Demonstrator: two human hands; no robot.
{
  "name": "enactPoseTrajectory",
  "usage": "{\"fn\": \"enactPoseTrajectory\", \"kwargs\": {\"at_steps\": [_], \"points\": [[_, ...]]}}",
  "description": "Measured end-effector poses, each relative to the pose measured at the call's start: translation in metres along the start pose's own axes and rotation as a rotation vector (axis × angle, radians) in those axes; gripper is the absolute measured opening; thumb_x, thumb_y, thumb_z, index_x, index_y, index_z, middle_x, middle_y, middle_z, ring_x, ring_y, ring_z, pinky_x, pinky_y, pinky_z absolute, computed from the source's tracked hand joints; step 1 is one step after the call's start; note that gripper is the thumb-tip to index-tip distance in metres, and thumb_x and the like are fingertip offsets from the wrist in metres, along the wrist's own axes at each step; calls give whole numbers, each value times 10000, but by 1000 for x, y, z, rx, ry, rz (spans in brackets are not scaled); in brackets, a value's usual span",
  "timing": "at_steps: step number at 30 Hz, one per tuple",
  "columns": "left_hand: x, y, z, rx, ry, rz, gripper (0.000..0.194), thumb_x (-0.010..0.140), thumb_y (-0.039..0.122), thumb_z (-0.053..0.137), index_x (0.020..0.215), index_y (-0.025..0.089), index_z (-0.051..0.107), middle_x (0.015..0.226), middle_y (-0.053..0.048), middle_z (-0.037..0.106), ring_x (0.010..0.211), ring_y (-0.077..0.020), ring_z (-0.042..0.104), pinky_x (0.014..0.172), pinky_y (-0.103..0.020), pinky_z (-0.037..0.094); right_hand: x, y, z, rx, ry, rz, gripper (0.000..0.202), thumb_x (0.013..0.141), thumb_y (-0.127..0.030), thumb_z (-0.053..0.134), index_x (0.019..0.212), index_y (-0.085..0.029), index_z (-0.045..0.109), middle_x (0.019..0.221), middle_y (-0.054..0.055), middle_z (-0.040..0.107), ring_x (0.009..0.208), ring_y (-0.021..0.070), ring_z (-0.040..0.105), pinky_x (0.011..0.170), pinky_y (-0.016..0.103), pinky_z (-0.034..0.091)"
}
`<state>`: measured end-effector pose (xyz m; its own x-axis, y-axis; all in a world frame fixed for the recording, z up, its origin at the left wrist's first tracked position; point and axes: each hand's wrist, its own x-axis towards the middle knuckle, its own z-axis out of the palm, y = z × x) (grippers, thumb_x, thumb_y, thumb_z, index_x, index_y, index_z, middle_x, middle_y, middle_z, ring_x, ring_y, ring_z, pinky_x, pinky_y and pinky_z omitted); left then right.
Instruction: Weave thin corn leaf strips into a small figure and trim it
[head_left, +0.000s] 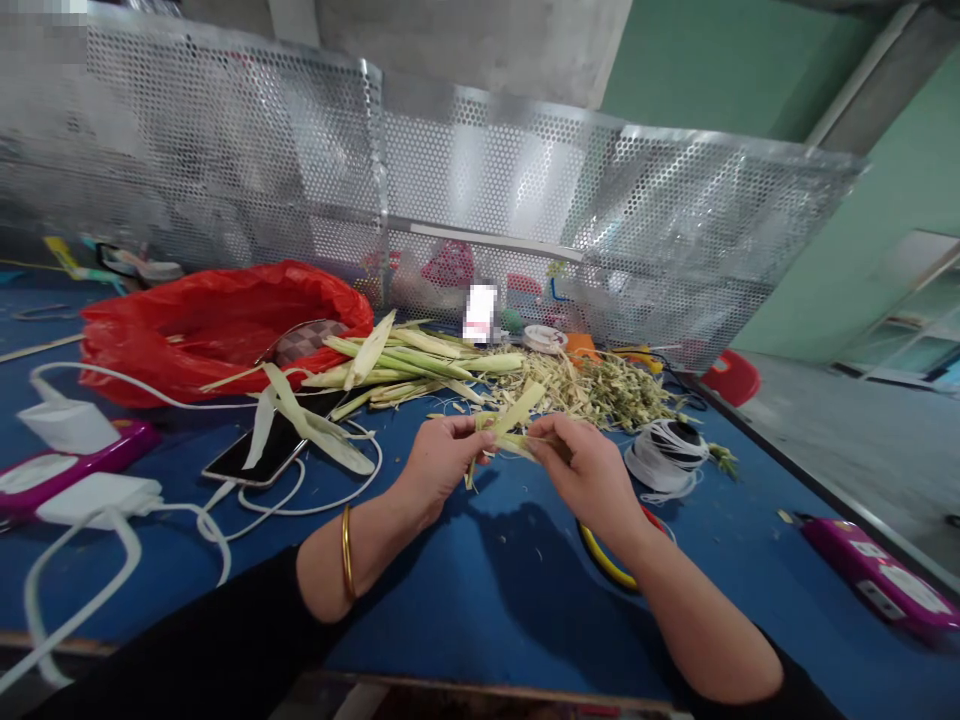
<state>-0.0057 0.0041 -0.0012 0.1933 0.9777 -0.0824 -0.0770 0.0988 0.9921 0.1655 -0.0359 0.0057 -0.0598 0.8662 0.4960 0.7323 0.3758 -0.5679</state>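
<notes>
Over the middle of the blue table, my left hand (pixel 439 460) pinches a folded pale green strip of corn husk (pixel 523 405) between thumb and fingers. From the other side my right hand (pixel 589 475) is closed at the fingertips on the end of the same husk piece. One end of the strip sticks up between the hands, and a short end hangs below the left fingers. Just beyond lies a pile of long corn husks (pixel 420 360). Under my right wrist is a ring-shaped tool with a yellow and red rim (pixel 607 560), partly hidden.
A red plastic bag (pixel 135 340) stands open at the left. Near it are a phone (pixel 247 462), white cables and a purple power strip (pixel 135 438). Shredded plant bits (pixel 622 393) and a spool of white thread (pixel 664 460) lie right. Perforated plastic sheeting (pixel 487 170) hangs behind.
</notes>
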Motion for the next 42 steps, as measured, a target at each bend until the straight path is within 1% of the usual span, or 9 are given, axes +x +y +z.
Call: {"fn": "enactPoseTrajectory", "kwargs": {"at_steps": [7,11,13,17,19,22,25,33,42], "points": [[-4,6,0,100,-95,28,168,611,237,687,727,121,721,594,1,650,497,-90,515,509,-213,392,5,5,-10,830,-234,409,157,722,-241,641,819,-183,751,733,36,695,644,143,589,648,269,467],[-3,6,0,60,-98,-31,220,599,228,704,791,122,688,596,-2,659,483,-89,529,510,-213,410,6,7,-14,1028,-311,450,238,701,-243,683,914,-178,766,826,72,736,715,155,637,722,285,490],[-1,5,0,42,-117,-48,205,597,233,713,765,122,673,602,-7,662,478,-84,532,510,-210,407,6,7,-11,953,-280,397,217,711,-278,715,903,-193,767,801,60,734,709,151,635,732,292,488],[-1,2,-2,-13,-139,-103,234,585,258,735,757,119,663,624,-3,656,479,-76,545,503,-199,387,6,8,-4,725,-75,294,176,717,-350,723,665,-182,733,723,40,706,669,163,600,671,299,468],[-1,2,-2,-27,-134,-126,254,586,271,741,775,117,668,635,-4,655,489,-73,547,502,-194,381,6,6,-2,670,-21,255,182,729,-362,707,693,-185,725,730,32,694,729,185,603,697,306,460],[-2,2,-1,-22,-132,-116,258,584,271,748,780,116,679,615,1,644,489,-71,533,491,-189,372,5,1,-1,673,-54,192,177,786,-356,647,744,-194,704,774,21,684,799,185,603,763,299,447],[-2,2,1,2,-128,-87,242,568,257,751,755,116,690,614,-6,651,484,-72,521,504,-198,396,3,-4,2,697,-89,188,201,829,-351,590,725,-190,649,728,9,648,724,157,575,720,276,433],[1,-1,3,105,-13,25,169,566,240,725,674,138,645,602,0,653,530,-106,570,548,-219,457,-3,5,15,329,-2,192,201,800,-278,555,623,-183,538,587,-36,467,582,119,417,548,241,308],[0,-8,2,332,45,188,144,615,283,695,691,169,651,577,25,625,523,-131,584,523,-224,433,-8,-2,13,45,53,52,194,763,-161,510,579,-201,461,628,-15,500,625,135,467,591,250,339]]}}
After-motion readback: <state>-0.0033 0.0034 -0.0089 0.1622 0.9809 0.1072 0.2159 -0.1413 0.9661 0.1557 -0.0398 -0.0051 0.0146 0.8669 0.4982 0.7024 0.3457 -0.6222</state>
